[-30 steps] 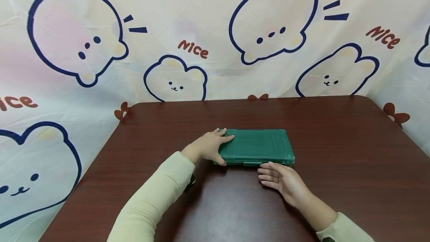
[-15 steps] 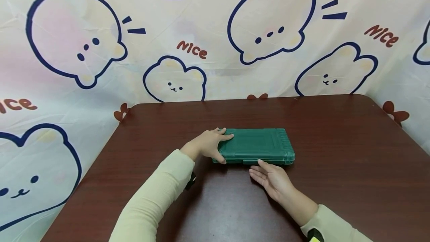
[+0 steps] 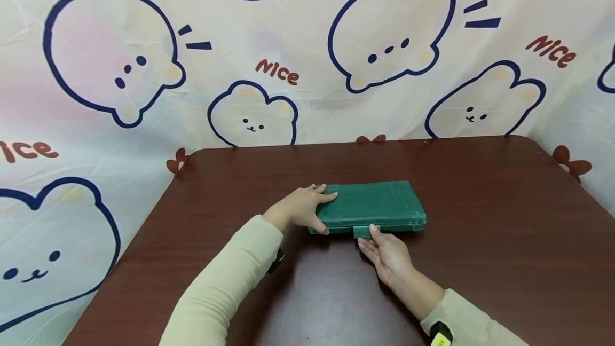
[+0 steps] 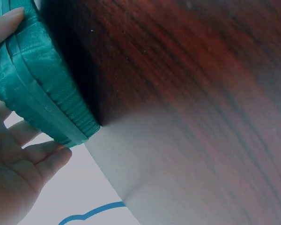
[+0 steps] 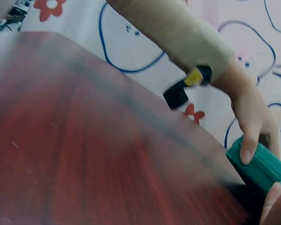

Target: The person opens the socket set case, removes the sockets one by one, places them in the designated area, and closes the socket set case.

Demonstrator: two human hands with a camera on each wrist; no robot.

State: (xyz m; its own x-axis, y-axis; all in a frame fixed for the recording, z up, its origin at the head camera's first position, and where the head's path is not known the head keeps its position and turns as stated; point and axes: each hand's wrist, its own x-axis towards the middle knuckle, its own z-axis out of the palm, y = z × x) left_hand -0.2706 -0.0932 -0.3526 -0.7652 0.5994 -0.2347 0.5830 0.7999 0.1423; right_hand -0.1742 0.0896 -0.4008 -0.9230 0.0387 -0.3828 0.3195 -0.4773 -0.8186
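Note:
A flat green plastic case (image 3: 372, 203) lies closed on the table, with ribbed ends. My left hand (image 3: 302, 207) holds its left end, the thumb at the front edge and the other fingers spread over the lid and far side. In the left wrist view, that hand's fingers (image 4: 51, 157) reach around the ribbed end of the case (image 4: 47, 89). At the front edge, my right hand (image 3: 391, 255) pinches the latch (image 3: 361, 232), thumb on top and fingers below. The latch flap sticks outward. Only part of the right thumb (image 5: 273, 197) shows in the right wrist view.
The dark reddish-brown wooden table (image 3: 240, 175) has a rounded far edge. Behind it hangs a pale cloth (image 3: 317, 111) printed with cartoon bears. Black devices, such as the wrist strap (image 3: 440, 333), sit on both sleeves.
My right hand has moved left along the front edge to the middle, and its thumb has come onto the latch. The latch flap now tilts outward. My left hand stays on the case's left end.

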